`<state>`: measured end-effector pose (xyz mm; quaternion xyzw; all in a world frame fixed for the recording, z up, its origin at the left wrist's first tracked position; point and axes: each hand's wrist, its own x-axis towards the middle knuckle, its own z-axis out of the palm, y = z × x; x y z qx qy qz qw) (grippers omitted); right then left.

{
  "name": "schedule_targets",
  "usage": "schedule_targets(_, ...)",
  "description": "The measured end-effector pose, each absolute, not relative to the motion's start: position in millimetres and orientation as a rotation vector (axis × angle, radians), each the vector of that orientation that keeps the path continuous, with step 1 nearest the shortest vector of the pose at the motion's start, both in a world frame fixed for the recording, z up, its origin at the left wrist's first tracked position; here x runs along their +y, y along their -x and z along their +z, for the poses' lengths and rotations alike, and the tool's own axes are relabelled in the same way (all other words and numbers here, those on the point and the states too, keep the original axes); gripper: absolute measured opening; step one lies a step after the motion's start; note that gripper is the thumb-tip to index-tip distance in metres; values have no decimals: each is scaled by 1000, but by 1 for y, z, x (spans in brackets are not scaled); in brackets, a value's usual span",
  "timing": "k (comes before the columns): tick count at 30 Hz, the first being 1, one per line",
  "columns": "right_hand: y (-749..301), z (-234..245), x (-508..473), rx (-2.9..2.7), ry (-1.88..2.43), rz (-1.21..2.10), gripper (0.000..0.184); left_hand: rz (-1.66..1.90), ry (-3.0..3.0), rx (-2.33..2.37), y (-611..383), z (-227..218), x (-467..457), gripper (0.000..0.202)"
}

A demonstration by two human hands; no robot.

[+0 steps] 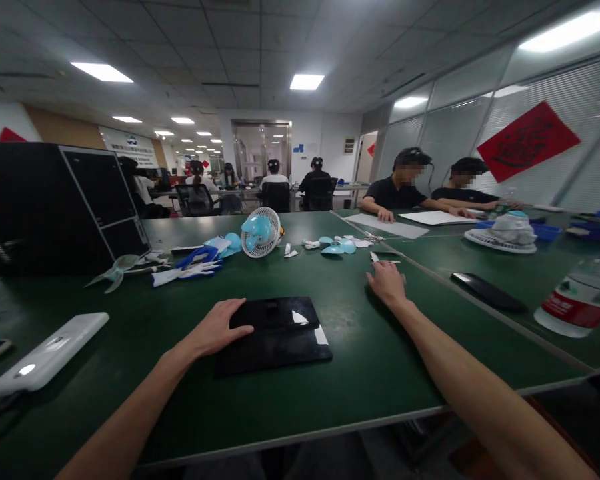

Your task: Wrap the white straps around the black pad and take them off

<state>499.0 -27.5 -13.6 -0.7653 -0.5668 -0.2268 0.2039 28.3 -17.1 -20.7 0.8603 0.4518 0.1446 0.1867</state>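
Observation:
My left hand (219, 328) rests on the left side of a glossy, flat, black rectangular panel (285, 347); its thumb is stretched apart from the fingers. A crease or step crosses the panel, and light reflects on its right part. Farther forward and to the right, my right hand (389, 283) is down on the green table with its fingers curled. A small white piece (375, 257) shows at its fingertips. What lies under those fingers is hidden. Beyond the panel stands a small fan head (261, 232) with light blue blades in a white grille.
At left stand a black computer case (30, 207) and a white power bank (50, 353). Gloves (193, 263) and loose fan blades (337, 247) lie farther back. A dark phone (487, 291) and a water bottle (577, 300) are at right. Two people sit across the table.

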Motion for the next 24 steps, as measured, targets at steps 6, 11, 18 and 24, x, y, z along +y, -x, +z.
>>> schedule_targets(6, -440, -13, -21, -1709, 1882, -338, 33, 448, -2381, 1336, -28, -24, -15, 80)
schedule_targets(11, -400, -10, -30, -1724, 1826, 1, 34, 530, -2345, 1365, -24, -30, -8, 75)
schedule_targets(18, -389, -5, -33, -1749, 1798, 74, 35, 622, -2415, 1433, -18, -32, 1, 69)
schedule_targets(24, -381, -3, -37, -1763, 1778, 25, 33, 671, -2540, 1537, -15, -27, 2, 65)
